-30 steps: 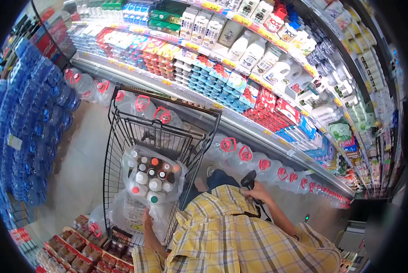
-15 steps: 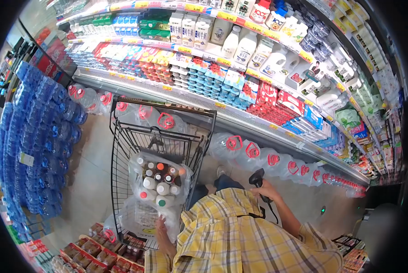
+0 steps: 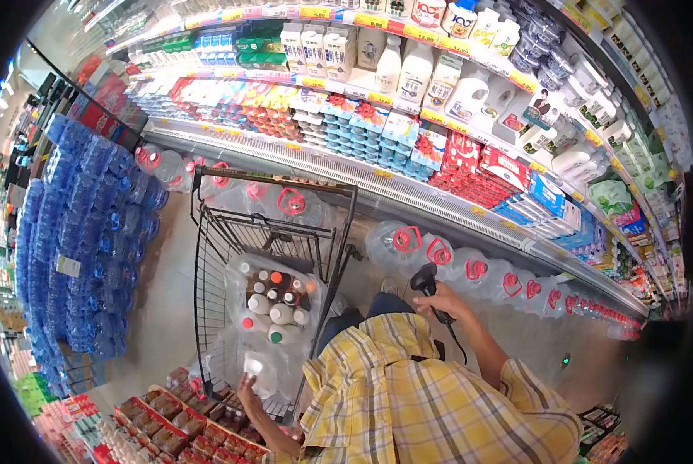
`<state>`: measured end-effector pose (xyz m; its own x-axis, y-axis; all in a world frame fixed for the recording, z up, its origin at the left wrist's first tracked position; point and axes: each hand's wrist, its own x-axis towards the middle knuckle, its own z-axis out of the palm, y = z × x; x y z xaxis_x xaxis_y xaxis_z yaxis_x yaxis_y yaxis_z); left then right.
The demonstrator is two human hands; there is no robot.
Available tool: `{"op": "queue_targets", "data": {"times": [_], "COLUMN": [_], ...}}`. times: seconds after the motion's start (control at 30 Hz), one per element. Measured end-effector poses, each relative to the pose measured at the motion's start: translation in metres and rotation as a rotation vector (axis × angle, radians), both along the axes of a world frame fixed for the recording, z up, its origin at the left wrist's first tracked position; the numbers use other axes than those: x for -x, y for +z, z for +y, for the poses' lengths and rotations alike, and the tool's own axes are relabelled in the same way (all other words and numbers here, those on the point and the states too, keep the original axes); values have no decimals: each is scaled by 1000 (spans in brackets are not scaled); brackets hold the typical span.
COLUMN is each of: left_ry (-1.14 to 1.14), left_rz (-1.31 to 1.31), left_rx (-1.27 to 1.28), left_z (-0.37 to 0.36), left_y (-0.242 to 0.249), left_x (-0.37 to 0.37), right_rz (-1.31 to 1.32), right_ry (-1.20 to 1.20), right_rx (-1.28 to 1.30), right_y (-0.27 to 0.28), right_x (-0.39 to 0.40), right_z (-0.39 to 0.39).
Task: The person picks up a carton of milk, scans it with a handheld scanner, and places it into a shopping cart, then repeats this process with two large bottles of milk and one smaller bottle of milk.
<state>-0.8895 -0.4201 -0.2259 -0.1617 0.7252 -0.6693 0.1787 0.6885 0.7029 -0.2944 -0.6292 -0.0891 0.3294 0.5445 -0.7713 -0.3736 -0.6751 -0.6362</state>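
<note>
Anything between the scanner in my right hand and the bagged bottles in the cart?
Yes: the near side rail of the cart runs between the scanner in your right hand and the bottles. Clear plastic surrounds them too; whether it covers their caps, I can't tell.

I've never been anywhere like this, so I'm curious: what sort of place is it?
Most likely a supermarket: shelves of bottled milk with price tags, and a shopping cart in the aisle.
</note>
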Motion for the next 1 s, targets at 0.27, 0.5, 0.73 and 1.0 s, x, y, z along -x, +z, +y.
{"op": "queue_targets", "data": {"times": [0.27,0.5,0.73,1.0], "left_ry": [229,1,-454,-840], "left_rz": [-251,-361,-535,-965], "left_rx": [-240,-403,-273,34], "left_z": [22,21,3,-26], "left_y": [214,312,355,368], "left_x": [-100,-200,-338,-459], "right_rz": [124,406,773,770], "right_ry": [-20,-50,-140,-600], "right_rx": [-82,-324,-561,-750], "right_y": [41,57,68,46], "right_x": [-30,-46,-51,-63], "right_z": [21,27,36,-9]}}
